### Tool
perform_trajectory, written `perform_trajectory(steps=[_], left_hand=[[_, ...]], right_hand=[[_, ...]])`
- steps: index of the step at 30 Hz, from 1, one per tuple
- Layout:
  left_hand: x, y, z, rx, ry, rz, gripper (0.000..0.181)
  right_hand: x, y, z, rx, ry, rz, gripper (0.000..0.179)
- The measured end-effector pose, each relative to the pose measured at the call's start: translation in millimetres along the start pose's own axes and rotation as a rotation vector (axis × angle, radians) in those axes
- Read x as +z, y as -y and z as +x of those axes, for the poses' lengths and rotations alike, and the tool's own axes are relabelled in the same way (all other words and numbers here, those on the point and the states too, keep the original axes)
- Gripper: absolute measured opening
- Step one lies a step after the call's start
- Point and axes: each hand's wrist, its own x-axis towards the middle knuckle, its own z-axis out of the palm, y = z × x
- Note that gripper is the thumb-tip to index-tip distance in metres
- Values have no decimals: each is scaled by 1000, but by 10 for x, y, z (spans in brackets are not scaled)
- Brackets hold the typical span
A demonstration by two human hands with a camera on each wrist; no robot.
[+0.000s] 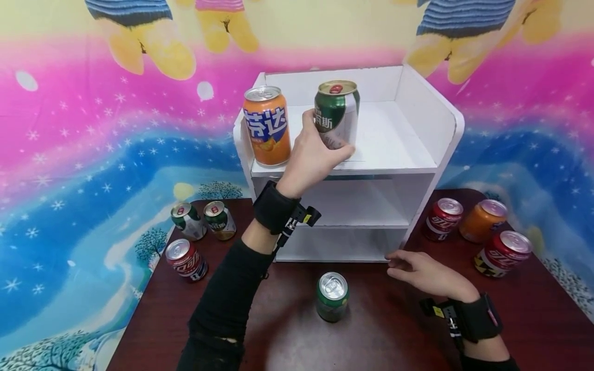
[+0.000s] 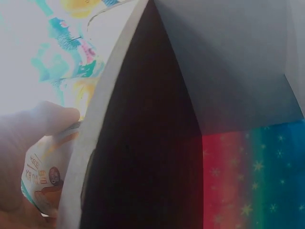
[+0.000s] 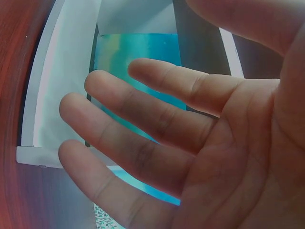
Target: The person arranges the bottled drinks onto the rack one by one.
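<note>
Green can [image 1: 335, 108] is held by the left grip [image 1: 316, 154], orange can [image 1: 266, 129] beside its left; right grip [image 1: 429, 273] relaxed, fingers extended.

Your left hand [image 1: 316, 150] grips a green-and-white can [image 1: 337, 111] by its sides, thumb at the right and fingers at the left. The can has a gold-coloured lid, a red tab and pale lettering on its green band. You have it upright at the front of the white shelf unit's [image 1: 399, 135] top level, to the right of an orange can [image 1: 266, 129]; whether its base touches the board is hidden. Your right hand [image 1: 429, 273], fingers loosely bent, is near the unit's lower right front corner.
</note>
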Motion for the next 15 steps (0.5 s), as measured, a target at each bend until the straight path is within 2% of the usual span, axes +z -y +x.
perform_trajectory(steps=[4, 11, 15], left_hand=[[-5, -5, 7, -8, 2, -8, 93], [-85, 40, 40, -35, 125, -188, 100], [-95, 34, 41, -34, 150, -195, 96]], right_hand=[[-2, -2, -2, -10, -14, -3, 50], [7, 31, -17, 2, -5, 14, 49], [-9, 27, -24, 9, -8, 7, 48]])
